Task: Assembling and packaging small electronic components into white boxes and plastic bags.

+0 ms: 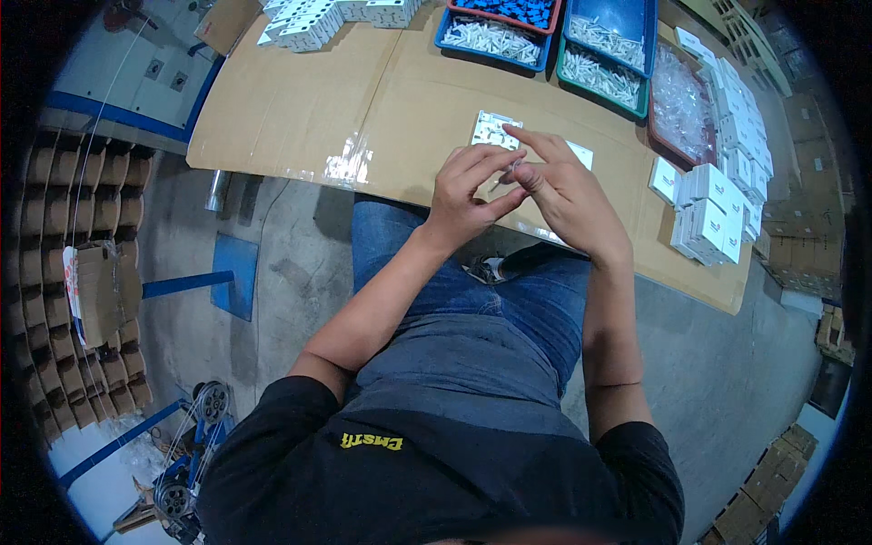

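In front of the white panel point(490, 130), the left hand point(465, 189) and right hand point(577, 198) meet at a small clear piece point(515, 166) — grips can't be told; it seems unfinished — white boxes point(713, 218) right of the panel perhaps done.

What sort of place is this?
Probably a small assembly or packing workshop: a cardboard-covered table, plastic trays full of small loose parts, and stacked white boxy items at the table's right side.
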A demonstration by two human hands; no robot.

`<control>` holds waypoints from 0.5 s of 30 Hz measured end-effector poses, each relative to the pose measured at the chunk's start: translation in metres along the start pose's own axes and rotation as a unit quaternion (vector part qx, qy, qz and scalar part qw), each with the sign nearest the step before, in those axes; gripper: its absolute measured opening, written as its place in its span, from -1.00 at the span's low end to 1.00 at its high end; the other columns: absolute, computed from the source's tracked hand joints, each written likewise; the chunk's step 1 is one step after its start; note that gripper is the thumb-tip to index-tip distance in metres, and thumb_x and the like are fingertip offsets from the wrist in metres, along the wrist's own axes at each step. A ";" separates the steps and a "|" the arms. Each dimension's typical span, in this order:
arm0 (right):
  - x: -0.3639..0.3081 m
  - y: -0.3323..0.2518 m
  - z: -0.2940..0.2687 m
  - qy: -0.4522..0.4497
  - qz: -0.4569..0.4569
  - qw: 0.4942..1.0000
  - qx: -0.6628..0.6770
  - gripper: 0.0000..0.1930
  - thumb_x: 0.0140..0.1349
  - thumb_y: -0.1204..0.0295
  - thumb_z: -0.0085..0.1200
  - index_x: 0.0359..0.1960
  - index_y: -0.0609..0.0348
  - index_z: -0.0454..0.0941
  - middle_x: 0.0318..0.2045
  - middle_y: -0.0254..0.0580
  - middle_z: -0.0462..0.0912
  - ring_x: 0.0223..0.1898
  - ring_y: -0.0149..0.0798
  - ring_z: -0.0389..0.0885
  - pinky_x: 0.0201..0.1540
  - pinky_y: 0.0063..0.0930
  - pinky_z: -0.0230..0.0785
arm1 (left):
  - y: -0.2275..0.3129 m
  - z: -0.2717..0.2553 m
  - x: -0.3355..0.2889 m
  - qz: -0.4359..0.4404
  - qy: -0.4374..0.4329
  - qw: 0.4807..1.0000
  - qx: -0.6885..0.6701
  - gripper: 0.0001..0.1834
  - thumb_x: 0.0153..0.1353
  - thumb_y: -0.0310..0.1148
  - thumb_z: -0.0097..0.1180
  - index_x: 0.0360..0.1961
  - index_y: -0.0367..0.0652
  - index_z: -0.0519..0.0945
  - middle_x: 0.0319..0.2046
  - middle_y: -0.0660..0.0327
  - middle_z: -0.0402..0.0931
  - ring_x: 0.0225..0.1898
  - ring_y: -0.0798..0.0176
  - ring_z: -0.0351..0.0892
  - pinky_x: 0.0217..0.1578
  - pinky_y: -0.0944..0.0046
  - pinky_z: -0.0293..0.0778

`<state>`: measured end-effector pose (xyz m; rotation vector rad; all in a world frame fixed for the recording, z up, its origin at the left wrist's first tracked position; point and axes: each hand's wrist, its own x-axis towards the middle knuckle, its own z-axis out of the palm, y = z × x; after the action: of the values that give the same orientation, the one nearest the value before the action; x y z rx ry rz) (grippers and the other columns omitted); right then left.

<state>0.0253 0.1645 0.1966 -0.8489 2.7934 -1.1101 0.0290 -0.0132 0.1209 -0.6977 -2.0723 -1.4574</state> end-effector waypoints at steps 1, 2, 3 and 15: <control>-0.001 0.003 0.002 -0.010 -0.004 1.000 0.019 -0.50 0.49 0.05 -0.15 -0.16 0.21 0.73 0.32 -0.05 0.44 0.28 0.02 0.40 0.30 -0.20 0.27 | 0.001 0.000 0.000 0.000 -0.001 1.000 0.004 -0.51 -0.05 -0.34 0.49 -0.02 -0.11 0.69 -0.21 0.20 0.65 -0.18 0.13 0.63 -0.13 0.20 0.49; -0.001 0.003 0.004 -0.010 -0.004 1.000 0.019 -0.50 0.49 0.05 -0.15 -0.16 0.21 0.73 0.32 -0.05 0.44 0.28 0.02 0.40 0.30 -0.20 0.27 | 0.002 0.000 -0.001 0.000 -0.001 1.000 0.007 -0.51 -0.05 -0.34 0.49 -0.02 -0.12 0.69 -0.21 0.20 0.65 -0.18 0.14 0.63 -0.13 0.20 0.49; -0.001 0.003 0.006 -0.002 0.002 0.998 0.069 -0.49 0.49 0.04 -0.15 -0.16 0.23 0.73 0.34 -0.05 0.42 0.29 0.02 0.39 0.31 -0.20 0.25 | 0.003 0.000 -0.001 -0.001 -0.002 1.000 0.007 -0.51 -0.05 -0.34 0.49 -0.02 -0.12 0.69 -0.21 0.20 0.65 -0.18 0.14 0.63 -0.13 0.20 0.49; -0.004 0.018 0.022 -0.018 0.038 0.984 0.170 -0.51 0.50 0.09 -0.14 -0.15 0.28 0.69 0.33 0.04 0.41 0.33 0.06 0.35 0.34 -0.19 0.19 | -0.005 0.003 -0.006 -0.015 -0.010 1.000 0.000 -0.54 -0.04 -0.37 0.47 -0.05 -0.15 0.69 -0.19 0.16 0.64 -0.17 0.11 0.62 -0.14 0.19 0.50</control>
<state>0.0248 0.1635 0.1680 -0.7101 2.4758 -1.4827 0.0302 -0.0123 0.1125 -0.6873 -2.1071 -1.4728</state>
